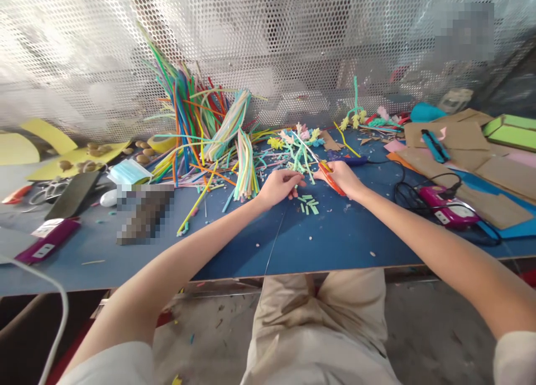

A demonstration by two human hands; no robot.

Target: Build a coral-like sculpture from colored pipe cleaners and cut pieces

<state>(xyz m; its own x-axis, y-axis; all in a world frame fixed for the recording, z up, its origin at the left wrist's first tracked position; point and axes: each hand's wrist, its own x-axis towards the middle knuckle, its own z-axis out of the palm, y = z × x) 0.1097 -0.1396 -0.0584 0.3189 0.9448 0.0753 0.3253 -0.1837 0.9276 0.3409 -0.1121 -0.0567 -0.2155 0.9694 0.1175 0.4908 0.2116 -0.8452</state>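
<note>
While a small heap of short mint-green cut pieces [309, 204] already lies on the blue table [335, 239] just below and between the two hands, the work of snipping pipe cleaners looks, as a judgement, only partly done: a green pipe cleaner [302, 162] with fuzzy, twisted ends is held up between the hands, and a great many long stems have not been cut. The left hand [280, 186] is closed in a pinch on the near end of that green stem, fingers curled around it. The right hand [342, 177] grips orange-handled scissors [330, 178], whose thin blades point up and to the left, crossing the stem; whether the blades are parted or closed is too small to tell. The stem itself is pale green, thin and bendy, with tufted yellow and pink bits at its far end, beyond the hands. Further left of the left hand lies a big loose pile of uncut pipe cleaners [201, 133] in many colours, some leaning up against the perforated metal screen [293, 50]. To the right of the right hand sit a magenta glue gun [446, 206] with a black cable, sheets of brown cardboard [460, 145], and a small yellow-and-green pipe-cleaner figure [355, 114] standing beyond them.
</note>
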